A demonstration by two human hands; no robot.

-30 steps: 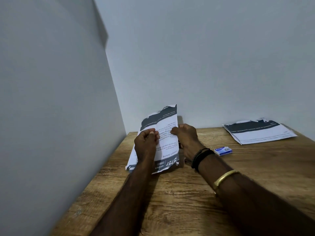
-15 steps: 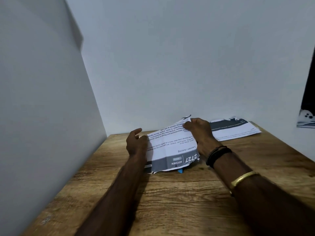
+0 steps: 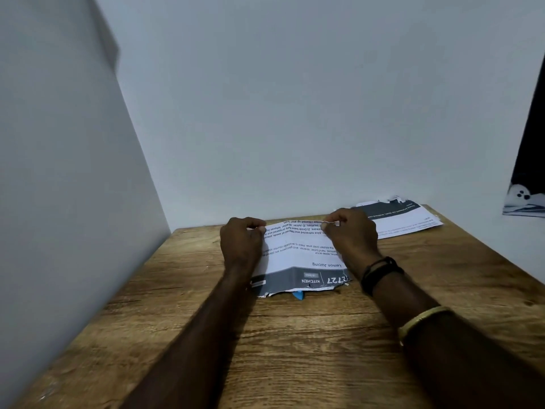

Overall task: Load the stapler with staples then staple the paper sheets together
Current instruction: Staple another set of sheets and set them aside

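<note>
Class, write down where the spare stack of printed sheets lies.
In the head view, the spare stack lies at the table's far right corner by the wall, beyond the right hand.

Head view looks forward and down, close over the wooden table (image 3: 295, 349).

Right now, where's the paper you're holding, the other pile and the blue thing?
Held paper (image 3: 298, 252), head view, white middle.
Other pile (image 3: 413, 223), head view, white front part.
Blue thing (image 3: 298, 295), head view, tip poking out.
</note>
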